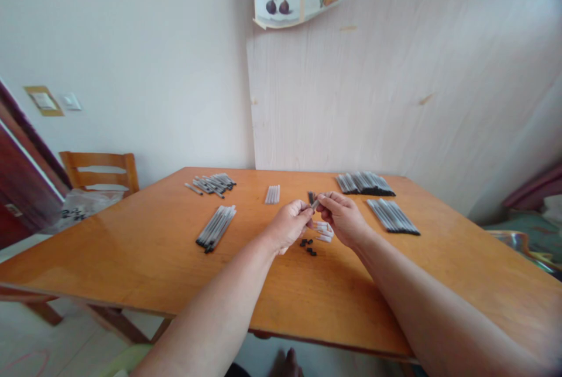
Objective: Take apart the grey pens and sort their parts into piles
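Note:
My left hand (288, 226) and my right hand (345, 218) meet over the middle of the table. Both pinch a thin, greyish pen (315, 204) between thumb and fingers; its ends are mostly hidden by the fingertips. Below my hands lie several small black pen caps (309, 246). Several white, pointed pen pieces (324, 232) lie beside them, partly behind my right hand. Just beyond my fingertips a few slim black pieces (311, 196) stick out, too small to make out. Farther back is a small row of pale tubes (273, 194).
On the wooden table (144, 248), black-ended pens form a bundle (216, 228) and a loose pile (215, 183) at left. At right are a large stack (364, 182) and a neat row (393, 216). A chair (100, 175) holding a plastic bag (90, 204) stands left.

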A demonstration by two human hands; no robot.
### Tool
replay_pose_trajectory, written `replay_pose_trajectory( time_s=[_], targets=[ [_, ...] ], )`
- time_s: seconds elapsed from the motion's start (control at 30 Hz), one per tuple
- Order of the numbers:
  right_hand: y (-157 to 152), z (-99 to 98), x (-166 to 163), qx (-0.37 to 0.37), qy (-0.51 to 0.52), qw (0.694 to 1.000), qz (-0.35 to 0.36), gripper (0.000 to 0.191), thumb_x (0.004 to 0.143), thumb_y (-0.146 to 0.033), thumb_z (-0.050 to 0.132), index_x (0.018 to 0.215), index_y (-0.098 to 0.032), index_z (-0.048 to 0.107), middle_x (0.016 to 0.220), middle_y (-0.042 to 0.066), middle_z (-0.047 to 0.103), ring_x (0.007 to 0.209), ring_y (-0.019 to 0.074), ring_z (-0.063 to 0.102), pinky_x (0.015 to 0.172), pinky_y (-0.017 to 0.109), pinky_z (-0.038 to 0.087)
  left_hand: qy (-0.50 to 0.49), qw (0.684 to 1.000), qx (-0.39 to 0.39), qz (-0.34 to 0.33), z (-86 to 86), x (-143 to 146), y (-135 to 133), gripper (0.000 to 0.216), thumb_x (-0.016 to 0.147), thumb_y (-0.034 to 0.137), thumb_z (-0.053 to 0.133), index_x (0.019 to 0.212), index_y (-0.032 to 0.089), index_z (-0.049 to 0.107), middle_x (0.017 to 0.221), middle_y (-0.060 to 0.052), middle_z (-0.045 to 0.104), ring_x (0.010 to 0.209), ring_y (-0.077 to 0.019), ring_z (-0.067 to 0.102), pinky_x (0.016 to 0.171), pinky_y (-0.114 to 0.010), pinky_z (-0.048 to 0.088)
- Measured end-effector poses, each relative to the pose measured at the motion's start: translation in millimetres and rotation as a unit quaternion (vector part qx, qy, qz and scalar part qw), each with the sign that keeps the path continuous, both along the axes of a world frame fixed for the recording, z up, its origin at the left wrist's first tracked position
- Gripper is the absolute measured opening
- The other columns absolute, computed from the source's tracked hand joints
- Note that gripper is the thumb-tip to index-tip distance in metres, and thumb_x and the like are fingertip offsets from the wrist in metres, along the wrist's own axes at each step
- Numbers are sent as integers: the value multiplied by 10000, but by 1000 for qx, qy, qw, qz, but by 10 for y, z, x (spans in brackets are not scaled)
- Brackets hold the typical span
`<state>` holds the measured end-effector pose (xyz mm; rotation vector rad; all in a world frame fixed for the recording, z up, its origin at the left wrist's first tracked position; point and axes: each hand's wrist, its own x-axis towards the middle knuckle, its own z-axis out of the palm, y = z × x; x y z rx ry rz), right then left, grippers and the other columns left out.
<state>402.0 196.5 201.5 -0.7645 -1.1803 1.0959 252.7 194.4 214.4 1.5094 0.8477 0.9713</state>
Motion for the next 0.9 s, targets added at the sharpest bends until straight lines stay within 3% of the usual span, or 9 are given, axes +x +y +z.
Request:
replay_pose_trajectory(
  time_s=[0.1, 0.2, 0.3, 0.4, 0.63, 0.77, 0.9],
  targets=[
    [-1, -5, -19, 6, 1, 1000, 5, 300, 727, -460, 654, 700, -189, 530, 651, 1, 551, 514, 80, 387, 473, 244, 277, 13, 1000, 16, 3, -3, -5, -3, 243, 813, 386, 598, 861, 158, 530, 654, 20, 544, 449, -33, 389, 415, -162, 252],
    [39, 57, 119, 10, 26, 999, 16, 266, 723, -419, 662, 693, -189, 534, 639, -3, 535, 501, 76, 371, 457, 250, 259, 6, 997, -40, -61, 18, -116, -6, 263, 816, 410, 589, 851, 156, 528, 664, 21, 530, 424, -23, 352, 394, -163, 212],
    [129, 148, 435, 24, 128, 991, -39, 212, 685, -335, 677, 685, -196, 517, 591, -32, 461, 471, 64, 311, 421, 239, 206, -13, 986, -109, -123, 21, -216, 10, 283, 795, 410, 621, 866, 147, 546, 667, 23, 510, 416, -12, 314, 388, -159, 170],
    [191, 171, 678, 36, 163, 981, -99, 189, 664, -298, 670, 691, -197, 512, 612, -26, 464, 481, 65, 327, 404, 231, 198, -47, 981, -143, -121, -12, -229, 69, 272, 780, 387, 647, 864, 146, 553, 665, 24, 503, 427, -9, 316, 396, -149, 170],
    [197, -30, 576, -49, -32, 996, -63, 154, 685, -281, 633, 767, -155, 598, 706, 66, 622, 537, 98, 471, 434, 232, 295, -103, 982, -144, -73, -83, -273, 214, 227, 782, 343, 647, 864, 153, 552, 692, 5, 542, 460, -26, 385, 406, -144, 206],
    [230, -114, 576, -76, -154, 984, -52, 137, 675, -275, 634, 755, -167, 605, 712, 77, 661, 579, 130, 534, 475, 248, 346, -133, 979, -151, -16, -43, -330, 234, 206, 774, 314, 643, 873, 151, 565, 668, 5, 542, 456, -33, 399, 402, -150, 206],
    [264, -173, 574, -46, -272, 957, -90, 132, 673, -305, 655, 719, -181, 644, 673, 39, 642, 599, 135, 519, 543, 264, 370, -149, 977, -152, 11, 0, -344, 252, 173, 769, 260, 627, 888, 142, 587, 661, -5, 556, 467, -44, 430, 408, -156, 249]
  ],
)
